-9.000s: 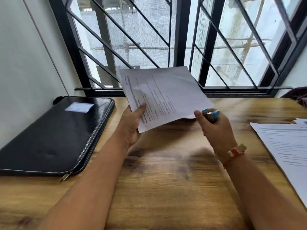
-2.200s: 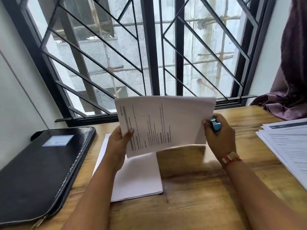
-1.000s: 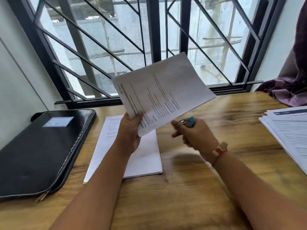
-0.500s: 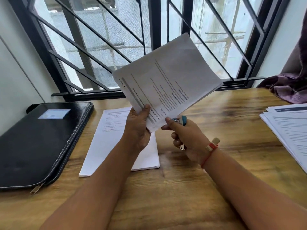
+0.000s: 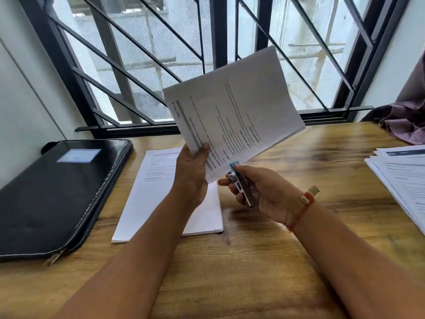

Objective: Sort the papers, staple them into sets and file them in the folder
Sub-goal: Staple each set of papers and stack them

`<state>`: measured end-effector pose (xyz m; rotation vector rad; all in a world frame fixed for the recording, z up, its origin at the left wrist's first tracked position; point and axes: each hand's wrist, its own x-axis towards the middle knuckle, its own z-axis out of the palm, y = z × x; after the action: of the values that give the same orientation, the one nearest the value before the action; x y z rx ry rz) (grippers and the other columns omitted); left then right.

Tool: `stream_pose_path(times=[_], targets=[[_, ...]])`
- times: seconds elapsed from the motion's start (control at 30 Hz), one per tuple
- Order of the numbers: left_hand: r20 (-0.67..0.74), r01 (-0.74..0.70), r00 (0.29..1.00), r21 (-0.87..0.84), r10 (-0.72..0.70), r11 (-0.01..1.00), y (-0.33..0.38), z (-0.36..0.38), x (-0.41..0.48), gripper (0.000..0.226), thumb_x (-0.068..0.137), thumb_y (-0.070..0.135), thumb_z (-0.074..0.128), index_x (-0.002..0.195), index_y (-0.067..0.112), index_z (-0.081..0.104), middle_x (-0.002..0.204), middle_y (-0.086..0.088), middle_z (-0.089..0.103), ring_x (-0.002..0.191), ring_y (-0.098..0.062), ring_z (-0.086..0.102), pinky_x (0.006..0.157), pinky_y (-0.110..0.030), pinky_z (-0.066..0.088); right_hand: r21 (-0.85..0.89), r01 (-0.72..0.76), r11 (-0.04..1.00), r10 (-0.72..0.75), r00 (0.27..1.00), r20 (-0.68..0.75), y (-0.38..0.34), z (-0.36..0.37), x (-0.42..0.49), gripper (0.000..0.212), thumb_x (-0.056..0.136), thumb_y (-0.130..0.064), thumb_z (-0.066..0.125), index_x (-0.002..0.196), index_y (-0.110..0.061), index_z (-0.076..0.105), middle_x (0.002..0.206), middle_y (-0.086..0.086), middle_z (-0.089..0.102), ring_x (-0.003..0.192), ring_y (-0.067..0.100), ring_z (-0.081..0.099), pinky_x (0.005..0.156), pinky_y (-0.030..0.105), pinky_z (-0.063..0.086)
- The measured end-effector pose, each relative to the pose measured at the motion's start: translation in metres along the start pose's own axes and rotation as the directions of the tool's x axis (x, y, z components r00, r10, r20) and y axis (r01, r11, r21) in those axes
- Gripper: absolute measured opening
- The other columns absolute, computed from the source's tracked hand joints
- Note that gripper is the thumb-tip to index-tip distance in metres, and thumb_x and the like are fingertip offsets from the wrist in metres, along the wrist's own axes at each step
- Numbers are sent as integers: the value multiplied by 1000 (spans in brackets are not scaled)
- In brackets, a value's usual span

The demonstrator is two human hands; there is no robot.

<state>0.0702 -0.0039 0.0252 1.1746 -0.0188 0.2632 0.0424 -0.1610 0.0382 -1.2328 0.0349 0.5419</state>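
Observation:
My left hand (image 5: 192,173) grips a set of printed papers (image 5: 234,113) by its lower corner and holds it tilted up above the table. My right hand (image 5: 262,192) holds a small blue and silver stapler (image 5: 239,181), whose blue tip sits right at the bottom edge of that set, near its corner. Another set of papers (image 5: 151,196) lies flat on the table under my left arm. A black zipped folder (image 5: 57,192) lies shut at the left.
A fanned pile of printed papers (image 5: 404,180) sits at the table's right edge. Purple cloth (image 5: 404,120) lies at the far right corner. A barred window (image 5: 207,54) runs behind the wooden table (image 5: 253,261); a wall stands at the left.
My right hand has brought the stapler up to the lower edge of the held set. My left hand has turned the set steeper.

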Motion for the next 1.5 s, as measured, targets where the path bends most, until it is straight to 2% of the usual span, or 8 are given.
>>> stream_pose_path(times=[0.1,0.4,0.6,0.77,0.97,1.07,1.33,1.5], targets=[[-14,14,1000,10,-14,1000,0,1,-1,24,101,9,53,111,29,61,107,4,74,102,-23,69,86,-50,58,0,22,1000,-22,999,-41,1,-1,1,40,97,-32,61,120,1,62,102,14,74,75,11,62,57,21,52],[-46,6,999,14,-6,1000,3,1,1,25,102,9,53,114,28,61,115,-2,72,105,-26,67,90,-54,57,60,-7,998,16,989,-148,-2,-6,2,36,95,-35,63,110,-2,63,103,18,74,72,10,69,55,18,52],[-42,23,999,18,-22,1000,3,1,-1,28,102,8,52,113,31,61,115,0,71,108,-27,66,88,-50,59,97,0,995,10,995,-97,-2,-6,1,39,93,-35,64,117,-4,62,108,18,73,84,15,69,68,23,57],[-68,21,998,23,-20,1000,6,1,-1,28,102,7,52,113,31,59,116,-1,69,108,-26,67,85,-50,60,193,10,981,-6,1000,-21,-4,-9,-1,60,78,-35,73,127,-3,57,115,21,70,95,21,69,76,29,57],[-66,-6,998,93,13,996,5,1,-2,27,101,8,53,111,33,60,112,0,70,107,-27,67,88,-54,59,232,11,973,-11,1000,-4,-3,-12,0,53,88,-33,69,129,-2,56,115,22,70,97,25,70,75,31,59],[-48,-81,995,206,93,975,2,-1,0,26,102,11,53,109,35,60,110,6,70,106,-25,65,91,-45,58,228,6,974,-4,1000,-13,-5,-12,-1,48,91,-32,66,127,-1,58,114,23,70,96,25,70,76,31,58],[7,-154,987,301,160,941,-1,-3,1,25,103,12,52,107,35,59,101,17,71,98,-16,66,75,-21,55,221,5,975,10,998,-65,-8,-12,-2,45,94,-31,63,125,0,55,109,23,72,91,24,73,76,31,58],[22,-115,993,231,113,966,-4,2,-4,22,103,13,52,109,33,60,102,11,73,100,-21,69,83,-36,60,168,21,986,0,992,-125,-6,-7,-4,41,89,-32,69,116,-2,63,108,21,72,84,20,72,69,29,60]])
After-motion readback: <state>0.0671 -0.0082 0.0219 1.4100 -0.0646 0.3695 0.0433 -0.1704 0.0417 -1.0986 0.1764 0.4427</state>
